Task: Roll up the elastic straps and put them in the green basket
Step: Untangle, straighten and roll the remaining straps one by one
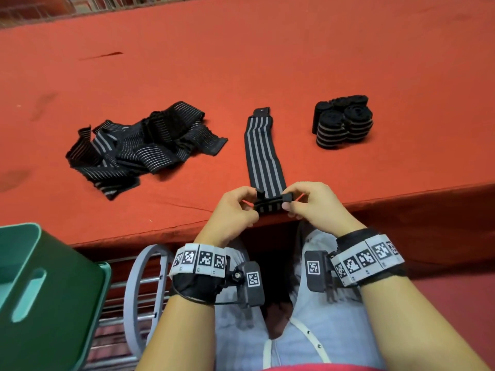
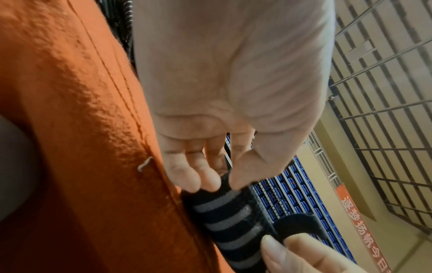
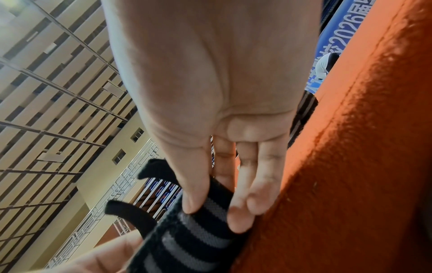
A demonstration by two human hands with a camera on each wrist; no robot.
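The red table (image 1: 294, 62) spreads out before me; the green basket (image 1: 48, 290) sits below its near left edge; a loose heap of straps (image 1: 139, 145) lies to the left and a cluster of rolled straps (image 1: 342, 124) far right. The striped strap (image 1: 261, 153) runs near to far, its folded end at the near edge; black with grey lengthwise stripes. My left hand (image 1: 233, 210) and right hand (image 1: 316, 202) face each other, fingers curled, each thumb and fingertips pinching one side of that near end; my wrists hang below the table edge.
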